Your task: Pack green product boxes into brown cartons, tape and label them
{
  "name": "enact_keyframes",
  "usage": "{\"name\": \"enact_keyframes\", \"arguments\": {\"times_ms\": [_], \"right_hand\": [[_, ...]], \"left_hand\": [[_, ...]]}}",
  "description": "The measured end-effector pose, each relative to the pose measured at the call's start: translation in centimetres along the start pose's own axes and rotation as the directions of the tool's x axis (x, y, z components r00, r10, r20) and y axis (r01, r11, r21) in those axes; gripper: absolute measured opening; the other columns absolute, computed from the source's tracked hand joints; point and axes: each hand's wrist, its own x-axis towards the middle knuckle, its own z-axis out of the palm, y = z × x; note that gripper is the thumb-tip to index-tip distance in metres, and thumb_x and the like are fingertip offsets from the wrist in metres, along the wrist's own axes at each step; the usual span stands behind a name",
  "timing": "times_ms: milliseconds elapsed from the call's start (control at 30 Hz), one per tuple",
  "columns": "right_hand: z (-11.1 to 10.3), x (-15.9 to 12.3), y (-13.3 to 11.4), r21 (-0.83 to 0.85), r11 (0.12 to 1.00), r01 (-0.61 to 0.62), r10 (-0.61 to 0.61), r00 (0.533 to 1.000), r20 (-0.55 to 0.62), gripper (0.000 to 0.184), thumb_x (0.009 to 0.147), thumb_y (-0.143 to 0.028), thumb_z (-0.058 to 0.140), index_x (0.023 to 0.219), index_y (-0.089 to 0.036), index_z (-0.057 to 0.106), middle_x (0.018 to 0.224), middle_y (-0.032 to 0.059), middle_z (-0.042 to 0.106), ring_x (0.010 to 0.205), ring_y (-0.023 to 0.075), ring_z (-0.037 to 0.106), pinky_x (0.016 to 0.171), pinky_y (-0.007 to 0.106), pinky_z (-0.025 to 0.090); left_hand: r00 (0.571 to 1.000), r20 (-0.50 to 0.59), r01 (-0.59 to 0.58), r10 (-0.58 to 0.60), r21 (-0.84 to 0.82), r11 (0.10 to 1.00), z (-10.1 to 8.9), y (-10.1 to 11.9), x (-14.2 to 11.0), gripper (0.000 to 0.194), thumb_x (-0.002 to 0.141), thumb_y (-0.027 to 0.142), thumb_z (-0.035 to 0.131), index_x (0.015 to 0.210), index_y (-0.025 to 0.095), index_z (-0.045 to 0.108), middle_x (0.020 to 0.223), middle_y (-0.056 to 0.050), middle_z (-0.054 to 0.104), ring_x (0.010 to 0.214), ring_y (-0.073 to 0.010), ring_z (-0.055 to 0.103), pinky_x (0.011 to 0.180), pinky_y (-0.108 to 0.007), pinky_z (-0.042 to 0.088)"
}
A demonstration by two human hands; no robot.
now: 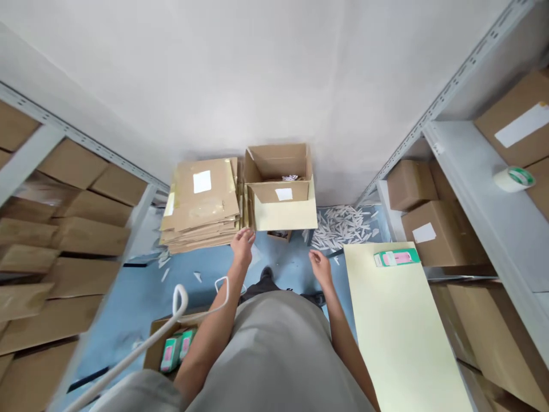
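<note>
I look down my body at a blue floor between metal shelves. My left hand [242,245] reaches forward with fingers loosely apart, next to the lower corner of a stack of flattened cardboard boxes [201,203]; nothing is in it. My right hand [320,267] hangs lower over the floor, fingers relaxed and apart, holding nothing. Ahead of both hands stands an open cardboard box [279,186] with a pale yellow front flap and a white label.
White paper strips [341,226] litter the floor at right. A pale yellow sheet [401,326] carries a small green and pink packet [397,257]. A low box [163,343] holds green packets. Shelves of cartons flank both sides; a tape roll [513,178] lies on the right shelf.
</note>
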Motion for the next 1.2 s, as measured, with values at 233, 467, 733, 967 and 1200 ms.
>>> {"name": "enact_keyframes", "arguments": {"times_ms": [233,467,733,967,1200], "right_hand": [[16.3,5.3,-6.0,-0.205,0.974,0.100,-0.043,0.963,0.264,0.032,0.097,-0.048,0.066,0.109,-0.022,0.081,0.114,0.0123,0.086,0.107,0.0282,0.082,0.103,0.042,0.064],[31.8,11.7,-10.5,-0.391,0.920,0.036,0.047,0.978,0.202,0.025,0.092,-0.043,0.073,0.081,-0.022,0.076,0.095,0.0104,0.085,0.106,0.0282,0.081,0.096,0.034,0.061],[37.2,12.7,-12.9,-0.423,0.906,-0.025,0.040,0.999,0.027,0.041,0.085,-0.053,0.070,0.057,-0.028,0.052,0.058,0.0015,0.066,0.075,0.0238,0.072,0.069,0.028,0.057],[38.5,11.8,-18.3,-0.185,0.975,0.126,-0.122,0.992,0.031,0.039,0.092,-0.065,0.059,0.083,-0.027,0.056,0.089,0.0034,0.074,0.087,0.0209,0.072,0.076,0.030,0.064],[29.3,8.2,-26.3,0.012,0.939,0.344,-0.343,0.939,-0.037,0.048,0.091,-0.071,0.074,0.092,-0.024,0.065,0.092,0.0048,0.072,0.087,0.0236,0.069,0.080,0.034,0.063]], "left_hand": [[0.983,-0.119,0.084,-0.138,-0.379,0.922,-10.4,3.9,9.3,0.021,0.092,0.015,0.075,0.108,0.024,0.064,0.112,-0.008,0.075,0.111,-0.0201,0.077,0.115,-0.042,0.058],[0.959,-0.051,0.238,-0.279,-0.393,0.888,-14.2,7.0,14.0,0.022,0.088,0.008,0.076,0.092,0.022,0.059,0.100,-0.005,0.073,0.108,-0.0207,0.078,0.116,-0.046,0.060],[0.940,0.024,0.323,-0.341,-0.392,0.862,-15.5,8.5,15.6,0.010,0.091,0.009,0.071,0.088,0.018,0.067,0.116,-0.016,0.076,0.121,-0.0255,0.076,0.120,-0.049,0.056],[0.947,0.043,0.313,-0.319,-0.349,0.883,-15.9,9.3,15.5,0.007,0.097,0.028,0.072,0.096,0.022,0.069,0.113,-0.012,0.077,0.107,-0.0214,0.078,0.108,-0.040,0.063],[0.975,0.093,0.219,-0.200,-0.297,0.929,-13.6,10.4,15.8,0.026,0.092,0.045,0.075,0.107,0.025,0.070,0.110,-0.008,0.080,0.110,-0.0241,0.077,0.097,-0.037,0.064]]}}
